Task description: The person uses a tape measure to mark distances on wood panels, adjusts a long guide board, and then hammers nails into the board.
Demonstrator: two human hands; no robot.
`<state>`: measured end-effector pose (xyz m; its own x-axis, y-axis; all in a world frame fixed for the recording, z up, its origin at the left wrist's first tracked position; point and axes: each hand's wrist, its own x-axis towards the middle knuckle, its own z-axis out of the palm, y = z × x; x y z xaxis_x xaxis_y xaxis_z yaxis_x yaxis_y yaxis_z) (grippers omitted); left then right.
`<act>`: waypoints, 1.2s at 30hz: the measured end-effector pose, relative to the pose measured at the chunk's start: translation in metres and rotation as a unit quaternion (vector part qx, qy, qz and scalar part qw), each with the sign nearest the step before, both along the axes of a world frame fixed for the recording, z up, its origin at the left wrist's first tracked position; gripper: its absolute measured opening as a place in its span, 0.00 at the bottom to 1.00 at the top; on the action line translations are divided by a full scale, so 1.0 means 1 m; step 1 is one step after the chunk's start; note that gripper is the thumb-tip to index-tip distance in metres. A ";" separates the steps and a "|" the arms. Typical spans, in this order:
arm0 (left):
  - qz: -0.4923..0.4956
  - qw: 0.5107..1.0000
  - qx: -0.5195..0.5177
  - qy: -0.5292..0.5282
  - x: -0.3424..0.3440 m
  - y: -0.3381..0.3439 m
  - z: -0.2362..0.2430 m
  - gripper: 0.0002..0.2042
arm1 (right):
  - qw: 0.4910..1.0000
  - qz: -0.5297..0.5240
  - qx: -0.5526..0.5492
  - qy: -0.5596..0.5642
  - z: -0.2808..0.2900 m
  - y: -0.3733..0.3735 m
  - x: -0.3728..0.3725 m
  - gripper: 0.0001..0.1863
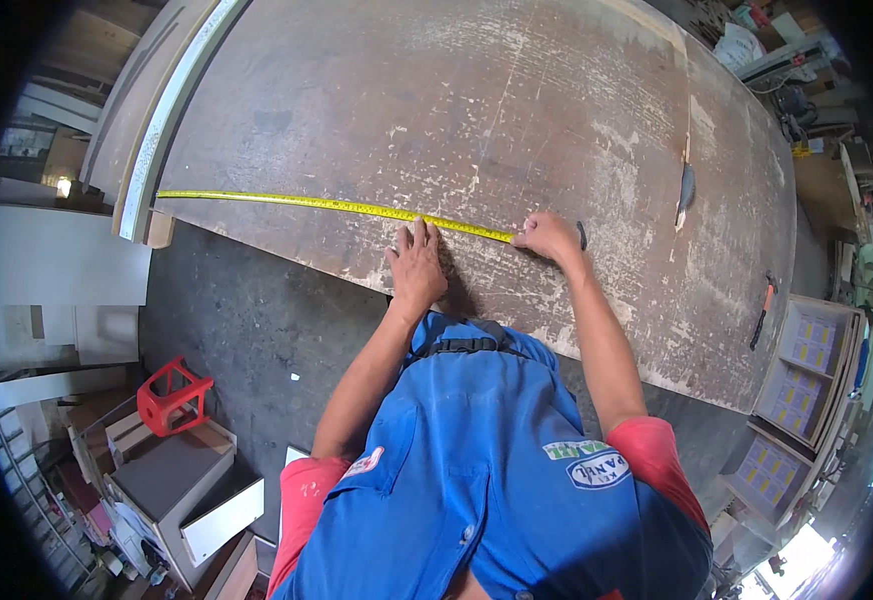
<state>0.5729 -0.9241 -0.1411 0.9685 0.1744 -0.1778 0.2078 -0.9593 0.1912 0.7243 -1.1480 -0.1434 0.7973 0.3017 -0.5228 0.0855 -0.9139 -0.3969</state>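
A yellow tape measure blade (297,201) is drawn out across the worn brown wooden tabletop (357,110). It runs from the metal-faced rail at the left to my right hand. My left hand (419,268) rests at the table's near edge, its fingers apart and their tips on or just beside the blade. My right hand (549,238) is closed round the right end of the tape, and a dark bit, perhaps the tape's case, shows past the knuckles. The fingers' exact hold is partly hidden.
A pale metal-faced rail (162,120) stands along the table's left side. An orange-and-black tool (763,312) lies at the right. A red plastic stool (173,397) and a cabinet (182,475) stand at the lower left. Shelves of boxes (800,395) stand right of the table.
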 end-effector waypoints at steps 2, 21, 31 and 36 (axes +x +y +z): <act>0.000 1.000 -0.001 -0.001 0.001 -0.001 0.000 0.36 | 1.000 0.000 -0.015 -0.013 0.000 0.002 -0.003 0.21; -0.003 1.000 -0.006 -0.005 0.000 0.001 -0.003 0.35 | 0.999 0.014 -0.050 -0.016 0.004 0.008 -0.005 0.24; -0.011 1.000 0.006 -0.013 -0.001 0.001 -0.006 0.36 | 0.998 0.019 -0.062 -0.007 0.008 0.010 -0.005 0.26; -0.013 1.000 0.007 -0.009 -0.001 0.001 -0.003 0.36 | 0.997 0.020 -0.073 0.001 0.009 0.012 -0.004 0.26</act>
<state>0.5723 -0.9234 -0.1446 0.9758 0.1518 -0.1577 0.1798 -0.9668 0.1817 0.7204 -1.1362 -0.1348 0.7848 0.2534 -0.5656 0.1222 -0.9579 -0.2597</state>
